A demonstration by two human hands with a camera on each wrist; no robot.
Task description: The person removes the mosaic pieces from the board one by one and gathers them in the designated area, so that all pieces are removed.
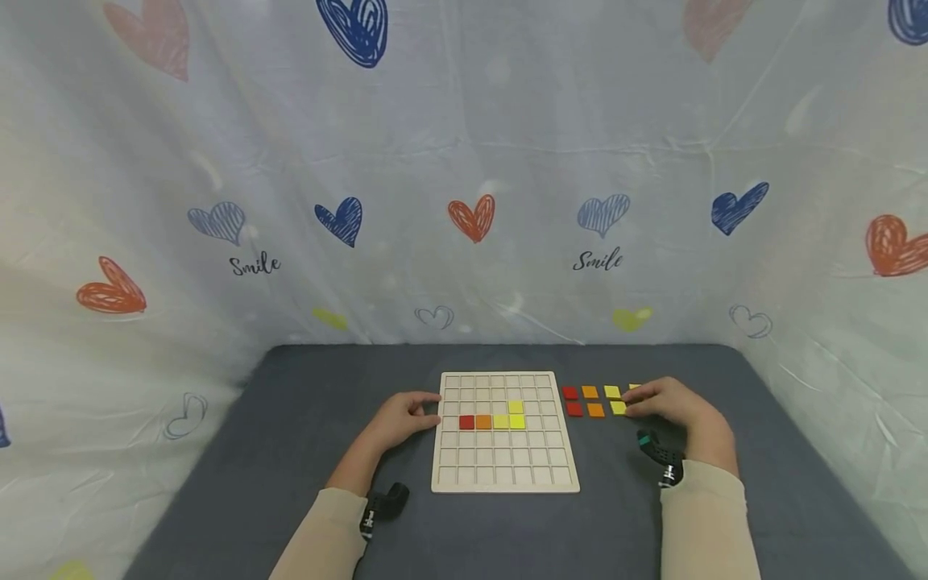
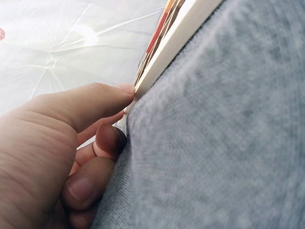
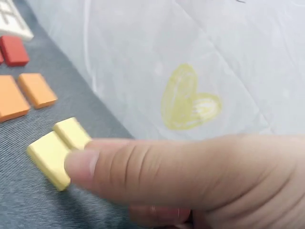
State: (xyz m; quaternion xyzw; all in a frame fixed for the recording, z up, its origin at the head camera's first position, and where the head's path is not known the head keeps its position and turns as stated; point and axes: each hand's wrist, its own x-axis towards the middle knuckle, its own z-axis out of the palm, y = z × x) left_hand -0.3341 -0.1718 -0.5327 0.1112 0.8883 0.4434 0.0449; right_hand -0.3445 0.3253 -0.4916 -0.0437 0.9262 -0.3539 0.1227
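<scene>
A light wooden grid board lies on the table. My left hand is at its left edge, thumb and forefinger spread apart; a fingertip meets the board's side in the left wrist view. On the board sit a red tile, an orange tile and several yellow tiles. My right hand is at the loose tiles right of the board. Its thumb overlaps a pale yellow tile, and I cannot tell whether the fingers pinch a tile behind it.
Two rows of loose tiles stand right of the board, with red tiles, orange tiles and yellow tiles. A dark grey cloth covers the table. Behind it hangs a white curtain printed with hearts.
</scene>
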